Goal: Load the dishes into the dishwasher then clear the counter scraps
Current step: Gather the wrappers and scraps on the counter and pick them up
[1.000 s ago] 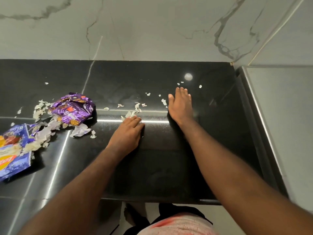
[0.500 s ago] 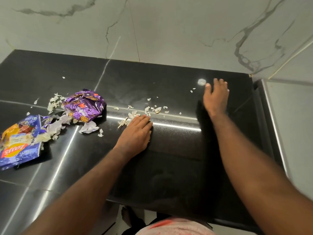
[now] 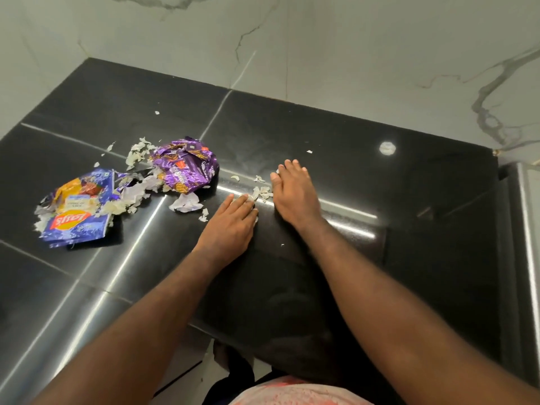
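Pale scraps (image 3: 262, 192) lie in a small heap on the black counter (image 3: 336, 159), between my two hands. My left hand (image 3: 230, 225) lies flat on the counter, fingers straight, fingertips touching the heap. My right hand (image 3: 295, 194) is flat too, its thumb side against the scraps. A crumpled purple wrapper (image 3: 185, 165) lies to the left, with more pale scraps (image 3: 137, 150) around it. Further left is a torn blue chip packet (image 3: 77, 211). No dishes or dishwasher are in view.
A marble wall (image 3: 321, 48) runs behind the counter. A steel edge (image 3: 523, 229) borders the counter on the right. Single flakes (image 3: 309, 151) dot the counter's back part. The counter's front edge (image 3: 204, 328) is near my body.
My right hand has slid left from the counter's back right corner, pushing loose scraps toward my left hand. The left hand has stayed flat in place. The view has shifted.
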